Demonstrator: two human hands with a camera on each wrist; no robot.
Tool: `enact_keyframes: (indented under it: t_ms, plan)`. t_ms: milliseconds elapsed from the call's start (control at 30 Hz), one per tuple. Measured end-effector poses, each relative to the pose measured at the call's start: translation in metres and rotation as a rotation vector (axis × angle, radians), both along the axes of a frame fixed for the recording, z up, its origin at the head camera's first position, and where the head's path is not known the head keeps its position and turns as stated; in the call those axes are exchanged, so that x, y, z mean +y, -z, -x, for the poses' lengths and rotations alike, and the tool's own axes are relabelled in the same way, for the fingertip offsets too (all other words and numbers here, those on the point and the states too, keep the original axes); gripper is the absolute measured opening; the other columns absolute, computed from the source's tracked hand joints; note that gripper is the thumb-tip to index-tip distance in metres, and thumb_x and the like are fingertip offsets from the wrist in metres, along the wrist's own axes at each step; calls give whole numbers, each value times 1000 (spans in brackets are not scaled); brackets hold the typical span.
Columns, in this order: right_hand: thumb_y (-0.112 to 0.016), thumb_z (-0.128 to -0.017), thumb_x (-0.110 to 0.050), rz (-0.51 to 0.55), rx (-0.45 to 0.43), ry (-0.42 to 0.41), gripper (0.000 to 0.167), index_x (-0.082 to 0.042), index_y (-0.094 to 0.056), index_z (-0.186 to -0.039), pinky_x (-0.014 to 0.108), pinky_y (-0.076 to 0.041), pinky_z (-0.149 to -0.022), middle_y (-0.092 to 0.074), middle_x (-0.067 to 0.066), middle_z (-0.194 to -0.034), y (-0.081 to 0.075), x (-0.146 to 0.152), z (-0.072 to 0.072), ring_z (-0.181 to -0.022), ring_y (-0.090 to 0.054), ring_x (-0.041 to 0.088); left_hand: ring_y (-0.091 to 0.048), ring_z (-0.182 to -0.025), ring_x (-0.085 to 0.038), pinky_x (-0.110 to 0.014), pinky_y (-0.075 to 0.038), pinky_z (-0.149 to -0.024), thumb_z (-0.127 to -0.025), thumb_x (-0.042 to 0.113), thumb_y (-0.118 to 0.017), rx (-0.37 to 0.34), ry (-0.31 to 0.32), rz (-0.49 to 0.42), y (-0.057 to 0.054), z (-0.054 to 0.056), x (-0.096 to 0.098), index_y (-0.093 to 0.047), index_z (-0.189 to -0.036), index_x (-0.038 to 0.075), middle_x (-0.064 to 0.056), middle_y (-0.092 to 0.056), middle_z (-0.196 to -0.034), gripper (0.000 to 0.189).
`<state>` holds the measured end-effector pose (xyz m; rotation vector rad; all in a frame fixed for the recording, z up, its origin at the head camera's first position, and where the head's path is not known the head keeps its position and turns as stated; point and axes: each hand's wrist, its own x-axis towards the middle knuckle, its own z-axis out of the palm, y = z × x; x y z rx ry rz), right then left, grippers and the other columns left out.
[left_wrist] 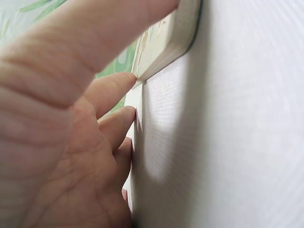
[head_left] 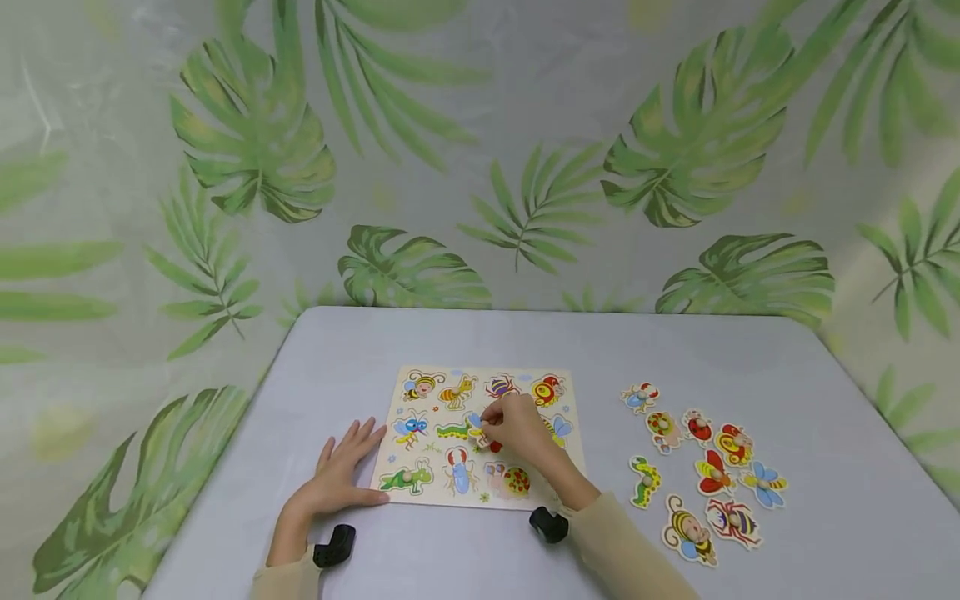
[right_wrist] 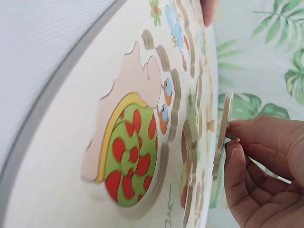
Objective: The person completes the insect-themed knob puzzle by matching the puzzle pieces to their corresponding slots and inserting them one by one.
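Note:
A wooden insect puzzle board (head_left: 470, 498) lies on the table, its recesses printed with insect pictures. Over its middle, my right hand (head_left: 517, 427) pinches a small puzzle piece (head_left: 476, 428) by its knob, showing blue and yellow. In the right wrist view the piece (right_wrist: 222, 137) stands edge-on above the board, thumb and forefinger on the knob. At the board's left edge rests my left hand (head_left: 337, 475), fingers spread and the thumb at the near corner. The left wrist view shows fingertips touching the board's edge. A grasshopper piece (head_left: 407, 477) with a knob sits in the board's near-left recess.
To the right of the board several loose knobbed pieces lie scattered, among them a caterpillar (head_left: 645, 482), a bee (head_left: 690, 531), a spider (head_left: 733, 522), a ladybird (head_left: 698, 427) and a dragonfly-like piece (head_left: 765, 484). A leaf-patterned cloth (head_left: 525, 208) hangs behind the table.

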<state>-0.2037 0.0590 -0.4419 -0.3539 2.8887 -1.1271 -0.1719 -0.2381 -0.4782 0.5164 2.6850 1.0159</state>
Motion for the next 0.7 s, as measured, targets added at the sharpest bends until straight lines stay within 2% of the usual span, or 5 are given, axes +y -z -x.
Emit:
enact_keyframes:
  t_ms: [233,433,700]
  plan:
    - [-69,-77,-3,-5,40,-52,5,-2,-73,-78,13,-41,-50,-69,6,-68,-4,-9,4,-56,-50,5,-6,-145,-45,-64,7,-112,-64,39,-82,-3,-3,1,-5,-1,-1,-31,-146,7,-20,-18,-156,101]
    - [-66,-79,-2,13,15,-98,8,0,-73,-81,14,-43,-52,-70,9,-73,-7,-17,6,-58,-54,6,-6,-144,-46,-64,7,-112,-63,39,-82,1,-4,4,-7,0,-1,-32,-146,7,-21,-19,-156,101]
    - [-66,-78,-2,-43,38,-142,8,-2,-74,-77,13,-40,-51,-69,7,-69,-6,-31,10,-56,-49,4,-5,-144,-46,-65,8,-111,-63,40,-82,-15,-7,2,-6,-2,2,-32,-146,7,-21,-18,-156,102]
